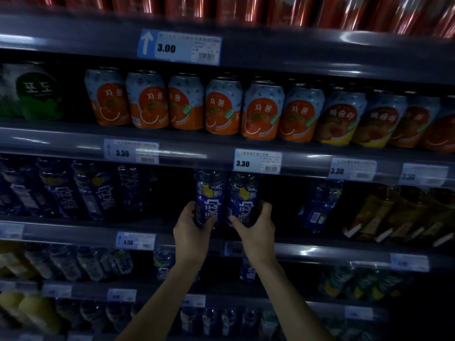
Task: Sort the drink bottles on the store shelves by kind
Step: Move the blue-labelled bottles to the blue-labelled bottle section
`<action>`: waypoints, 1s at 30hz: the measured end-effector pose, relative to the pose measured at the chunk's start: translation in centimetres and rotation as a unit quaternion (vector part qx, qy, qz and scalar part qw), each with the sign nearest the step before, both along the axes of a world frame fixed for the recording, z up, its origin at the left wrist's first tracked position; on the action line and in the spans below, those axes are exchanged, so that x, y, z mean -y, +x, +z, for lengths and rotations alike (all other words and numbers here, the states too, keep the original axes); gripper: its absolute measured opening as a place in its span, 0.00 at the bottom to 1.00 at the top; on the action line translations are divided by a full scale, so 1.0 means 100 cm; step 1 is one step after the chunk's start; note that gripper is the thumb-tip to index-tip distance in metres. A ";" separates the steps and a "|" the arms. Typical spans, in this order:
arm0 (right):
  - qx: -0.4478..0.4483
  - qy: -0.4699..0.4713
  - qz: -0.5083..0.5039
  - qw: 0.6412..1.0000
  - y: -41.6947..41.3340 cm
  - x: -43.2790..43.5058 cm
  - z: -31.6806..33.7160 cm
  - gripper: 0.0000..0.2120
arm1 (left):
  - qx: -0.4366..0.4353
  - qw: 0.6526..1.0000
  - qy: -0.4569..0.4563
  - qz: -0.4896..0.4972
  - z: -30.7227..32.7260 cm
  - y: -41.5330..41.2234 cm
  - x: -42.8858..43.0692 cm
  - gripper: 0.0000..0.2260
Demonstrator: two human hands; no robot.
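Two blue drink bottles with white lettering stand side by side at the front of the middle shelf [73,232]. My left hand [190,226] grips the lower part of the left bottle [210,193]. My right hand [256,223] grips the lower part of the right bottle [242,193]. More blue bottles of the same kind [61,190] stand in a row at the left of this shelf. One other blue bottle [320,205] stands alone to the right. Dark gaps lie on both sides of the two held bottles.
Orange cans [187,107] and peach cans [342,119] fill the shelf above, with a green can [32,92] at its left. Brown packs [398,217] lie at the right of the middle shelf. Lower shelves hold more bottles. Price tags [257,161] line the shelf edges.
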State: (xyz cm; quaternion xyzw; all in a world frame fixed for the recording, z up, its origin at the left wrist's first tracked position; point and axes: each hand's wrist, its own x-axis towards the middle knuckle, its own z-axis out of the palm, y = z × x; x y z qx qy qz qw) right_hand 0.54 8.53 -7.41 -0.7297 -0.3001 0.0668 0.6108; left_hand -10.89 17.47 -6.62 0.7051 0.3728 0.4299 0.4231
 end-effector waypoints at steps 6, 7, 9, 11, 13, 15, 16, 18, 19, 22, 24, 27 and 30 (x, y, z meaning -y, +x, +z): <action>0.021 -0.021 -0.030 0.999 0.006 0.024 -0.011 0.30 | -0.014 0.999 0.014 0.045 -0.009 0.004 0.030 0.24; 0.027 -0.023 -0.041 0.999 0.009 0.030 -0.012 0.29 | -0.016 0.998 0.029 0.045 -0.011 0.006 0.037 0.24; 0.045 -0.023 -0.067 0.996 0.017 0.042 -0.010 0.26 | -0.025 0.997 0.053 0.042 -0.013 0.008 0.051 0.22; 0.062 -0.019 -0.094 0.993 0.026 0.052 -0.007 0.24 | -0.028 0.997 0.059 0.039 -0.014 0.013 0.064 0.22; 0.076 -0.014 -0.120 0.990 0.036 0.063 -0.005 0.23 | -0.033 0.997 0.060 0.030 -0.015 0.021 0.078 0.22; 0.081 -0.006 -0.141 0.987 0.046 0.073 -0.003 0.22 | -0.041 0.998 0.050 0.009 -0.015 0.031 0.093 0.21; 0.085 -0.001 -0.152 0.985 0.050 0.077 -0.001 0.21 | -0.046 0.998 0.044 -0.002 -0.015 0.036 0.098 0.21; 0.104 0.012 -0.174 0.979 0.061 0.085 0.002 0.21 | -0.053 0.997 0.044 -0.026 -0.014 0.049 0.109 0.21; 0.113 0.020 -0.182 0.977 0.066 0.089 0.003 0.21 | -0.060 0.996 0.054 -0.036 -0.013 0.055 0.113 0.20; 0.124 0.040 -0.201 0.971 0.081 0.098 0.005 0.22 | -0.101 0.987 0.107 -0.065 -0.011 0.072 0.124 0.21; 0.126 0.038 -0.209 0.969 0.092 0.104 0.005 0.24 | -0.131 0.978 0.142 -0.076 -0.014 0.083 0.129 0.22; 0.089 0.034 -0.179 0.979 0.107 0.109 0.007 0.30 | -0.185 0.966 0.168 -0.072 -0.021 0.093 0.131 0.24; 0.075 0.034 -0.138 0.987 0.119 0.109 0.010 0.33 | -0.229 0.954 0.183 -0.056 -0.027 0.098 0.133 0.25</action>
